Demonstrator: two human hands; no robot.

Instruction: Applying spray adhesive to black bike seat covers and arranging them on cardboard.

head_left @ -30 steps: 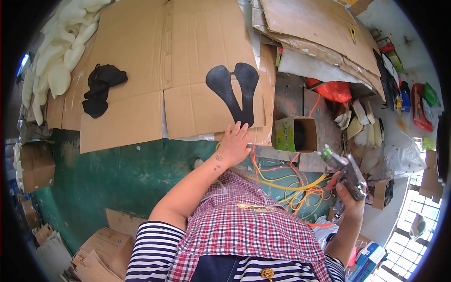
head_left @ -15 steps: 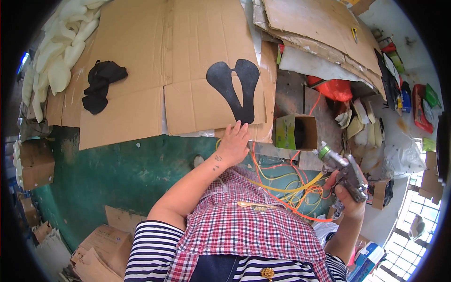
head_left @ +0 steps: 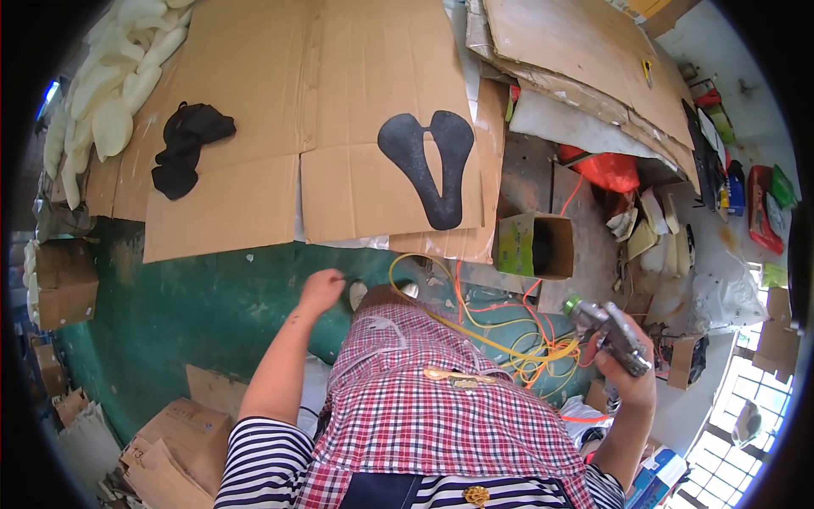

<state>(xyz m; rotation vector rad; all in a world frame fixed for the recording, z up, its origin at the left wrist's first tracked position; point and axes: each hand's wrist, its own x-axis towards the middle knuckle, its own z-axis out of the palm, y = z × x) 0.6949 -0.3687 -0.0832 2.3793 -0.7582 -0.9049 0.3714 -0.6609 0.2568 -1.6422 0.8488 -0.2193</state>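
My right hand (head_left: 626, 363) is wrapped round a metal spray gun (head_left: 612, 332) with a green tip, held out at the right. My left hand (head_left: 322, 290) is curled closed over the green floor, short of the table's front edge, and I see nothing in its fingers. A flat black bicycle-saddle-shaped piece (head_left: 411, 163) with a long slot lies on the cardboard sheet (head_left: 356, 85), its narrow end toward me. Neither hand touches it. Farther left on the cardboard lies a crumpled heap of black fabric-like pieces (head_left: 188, 146).
Cream foam pads (head_left: 113, 119) are piled at the far left. A green-sided open box (head_left: 515, 246) stands right of the cardboard, near a red bag (head_left: 606, 168). Tangled yellow and orange hoses (head_left: 543, 349) lie on the floor. Stacked cardboard (head_left: 577, 42) fills the back right.
My left hand has left the narrow end of the black piece, drawn back to the left and curled closed. The right hand with the spray gun has shifted slightly down and left.
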